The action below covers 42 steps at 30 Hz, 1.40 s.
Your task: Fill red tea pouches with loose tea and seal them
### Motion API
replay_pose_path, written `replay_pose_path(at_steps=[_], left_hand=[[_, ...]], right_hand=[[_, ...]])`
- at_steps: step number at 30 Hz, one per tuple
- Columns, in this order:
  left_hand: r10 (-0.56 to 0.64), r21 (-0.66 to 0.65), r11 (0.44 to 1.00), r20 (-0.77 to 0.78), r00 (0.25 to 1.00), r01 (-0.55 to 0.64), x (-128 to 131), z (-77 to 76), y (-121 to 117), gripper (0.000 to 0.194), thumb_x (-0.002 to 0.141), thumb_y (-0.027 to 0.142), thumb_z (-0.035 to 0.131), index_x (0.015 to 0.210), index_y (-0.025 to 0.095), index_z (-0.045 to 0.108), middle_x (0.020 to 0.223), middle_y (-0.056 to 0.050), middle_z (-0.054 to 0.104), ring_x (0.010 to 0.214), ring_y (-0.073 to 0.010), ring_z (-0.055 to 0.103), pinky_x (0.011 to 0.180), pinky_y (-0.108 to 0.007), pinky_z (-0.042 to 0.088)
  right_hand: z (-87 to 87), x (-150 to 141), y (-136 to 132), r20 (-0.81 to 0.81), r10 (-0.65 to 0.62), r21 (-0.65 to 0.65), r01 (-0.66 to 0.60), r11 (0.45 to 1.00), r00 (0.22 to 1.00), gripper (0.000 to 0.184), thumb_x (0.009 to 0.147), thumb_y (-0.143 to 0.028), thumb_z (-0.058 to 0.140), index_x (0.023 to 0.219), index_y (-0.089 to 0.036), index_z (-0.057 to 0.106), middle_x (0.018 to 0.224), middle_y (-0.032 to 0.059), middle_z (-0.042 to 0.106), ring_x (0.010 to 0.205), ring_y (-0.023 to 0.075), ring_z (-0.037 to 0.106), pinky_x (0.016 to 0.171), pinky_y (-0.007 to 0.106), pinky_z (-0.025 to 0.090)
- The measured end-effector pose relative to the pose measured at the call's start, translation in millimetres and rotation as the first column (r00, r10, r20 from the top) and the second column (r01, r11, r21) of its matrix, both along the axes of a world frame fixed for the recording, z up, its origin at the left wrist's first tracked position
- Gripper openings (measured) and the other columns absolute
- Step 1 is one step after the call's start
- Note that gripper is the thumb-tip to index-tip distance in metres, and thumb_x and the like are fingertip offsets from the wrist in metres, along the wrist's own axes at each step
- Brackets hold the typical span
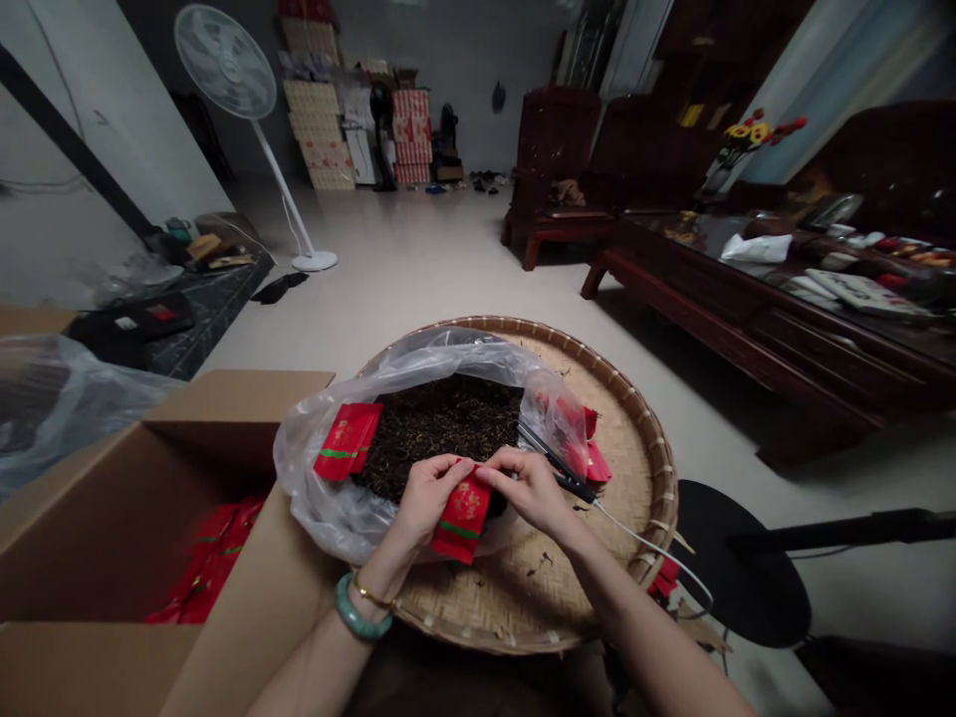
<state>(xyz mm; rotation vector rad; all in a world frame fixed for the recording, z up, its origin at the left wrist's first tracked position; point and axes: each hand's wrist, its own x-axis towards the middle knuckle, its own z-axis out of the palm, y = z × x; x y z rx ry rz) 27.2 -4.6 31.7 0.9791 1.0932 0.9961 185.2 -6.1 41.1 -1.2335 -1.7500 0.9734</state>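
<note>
Between my two hands hangs a red tea packet point(461, 518) with gold lettering and a green stripe. My left hand point(431, 498) pinches one side of its top edge, and my right hand point(529, 486) pinches the other. Behind it, a clear plastic bag point(321, 513) lies spread open, full of dark loose tea leaves point(448, 423). More red packets point(348, 440) rest on the bag's left side. A black handheld tool with a white cord point(572, 482), perhaps a sealer, leans at the bag's right edge, just beyond my right hand.
A round woven bamboo tray point(661, 468) carries the bag. An open cardboard box point(224, 398) with red packets point(216, 548) inside stands at left. A black round stand base point(747, 558) is at right. Farther off are a white fan point(228, 65) and a dark wooden table point(754, 329).
</note>
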Motion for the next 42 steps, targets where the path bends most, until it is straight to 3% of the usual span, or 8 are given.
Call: replay_pose_path(at_steps=[9, 15, 26, 31, 35, 37, 39, 42], left_hand=[[0.036, -0.100, 0.995, 0.229, 0.973, -0.013, -2, 2.7, -4, 0.034, 0.066, 0.043, 0.073, 0.078, 0.011, 0.072, 0.063, -0.002, 0.068, 0.055, -0.0105, 0.056, 0.056, -0.020, 0.043], [0.047, -0.070, 0.997, 0.181, 0.982, -0.034, -5, -1.4, -3, 0.044, 0.071, 0.049, 0.066, 0.089, 0.010, 0.071, 0.080, -0.009, 0.073, 0.071, -0.0184, 0.064, 0.066, -0.026, 0.048], [0.142, 0.095, 0.985, 0.002, 0.990, -0.142, -6, -9.8, -6, 0.031, 0.073, 0.041, 0.065, 0.079, 0.011, 0.072, 0.079, -0.009, 0.074, 0.072, -0.0197, 0.065, 0.068, -0.028, 0.050], [0.201, 0.060, 0.974, 0.198, 0.959, -0.217, -11, -17.5, -6, 0.050, 0.083, 0.052, 0.050, 0.110, 0.013, 0.066, 0.113, -0.015, 0.067, 0.101, -0.0253, 0.063, 0.086, -0.037, 0.049], [0.398, 0.252, 0.882, 0.053, 0.916, -0.398, -21, -31.3, -8, 0.046, 0.085, 0.047, 0.050, 0.114, 0.014, 0.061, 0.119, -0.017, 0.062, 0.098, -0.0246, 0.063, 0.077, -0.035, 0.052], [0.500, 0.444, 0.803, -0.137, 0.855, -0.398, -31, -35.6, -6, 0.037, 0.087, 0.040, 0.048, 0.110, 0.015, 0.063, 0.114, -0.014, 0.064, 0.097, -0.0233, 0.063, 0.079, -0.035, 0.052], [0.606, 0.641, 0.697, -0.287, 0.742, -0.322, -48, -35.0, 1, 0.032, 0.087, 0.035, 0.048, 0.108, 0.017, 0.064, 0.113, -0.012, 0.064, 0.104, -0.0240, 0.060, 0.088, -0.038, 0.049], [0.696, 0.724, 0.642, -0.412, 0.588, -0.252, -83, -27.8, 20, 0.031, 0.087, 0.027, 0.046, 0.113, 0.016, 0.061, 0.122, -0.013, 0.059, 0.115, -0.0256, 0.052, 0.100, -0.043, 0.041]], right_hand=[[-6.5, -3, -2, -0.131, 0.035, -0.155, -0.055, 0.986, 0.991, 0.040, 0.085, -0.052, 0.046, 0.069, -0.018, 0.059, 0.064, 0.0001, 0.058, 0.062, 0.0142, 0.054, 0.058, 0.025, 0.043], [-21.5, -10, -10, -0.275, 0.005, -0.262, -0.079, 0.962, 0.961, 0.031, 0.076, -0.048, 0.061, 0.087, -0.019, 0.058, 0.076, 0.0007, 0.061, 0.067, 0.0140, 0.056, 0.062, 0.025, 0.045], [-28.0, -20, -25, -0.190, 0.067, -0.256, -0.116, 0.960, 0.979, 0.027, 0.071, -0.035, 0.069, 0.091, -0.017, 0.061, 0.087, 0.0041, 0.068, 0.079, 0.0198, 0.061, 0.074, 0.032, 0.049], [-36.0, -11, -24, -0.342, -0.193, -0.381, 0.052, 0.923, 0.920, 0.041, 0.067, -0.045, 0.071, 0.094, -0.018, 0.058, 0.075, 0.0029, 0.067, 0.056, 0.0156, 0.059, 0.041, 0.023, 0.045], [-20.2, -22, -13, -0.480, -0.441, -0.341, 0.302, 0.890, 0.758, 0.052, 0.063, -0.046, 0.074, 0.103, -0.018, 0.058, 0.075, 0.0019, 0.065, 0.049, 0.0129, 0.056, 0.035, 0.023, 0.046], [-0.2, -45, -10, -0.537, -0.336, -0.271, 0.219, 0.937, 0.773, 0.054, 0.068, -0.043, 0.071, 0.114, -0.020, 0.056, 0.092, 0.0059, 0.067, 0.065, 0.0165, 0.063, 0.046, 0.025, 0.055], [20.6, -73, -9, -0.563, -0.009, -0.175, -0.109, 0.979, 0.826, 0.060, 0.072, -0.037, 0.069, 0.127, -0.025, 0.050, 0.115, 0.0078, 0.061, 0.086, 0.0199, 0.066, 0.064, 0.029, 0.059], [35.1, -98, -8, -0.481, 0.301, -0.005, -0.345, 0.939, 0.824, 0.058, 0.077, -0.029, 0.064, 0.133, -0.028, 0.046, 0.137, 0.0072, 0.046, 0.110, 0.0215, 0.058, 0.085, 0.032, 0.054]])
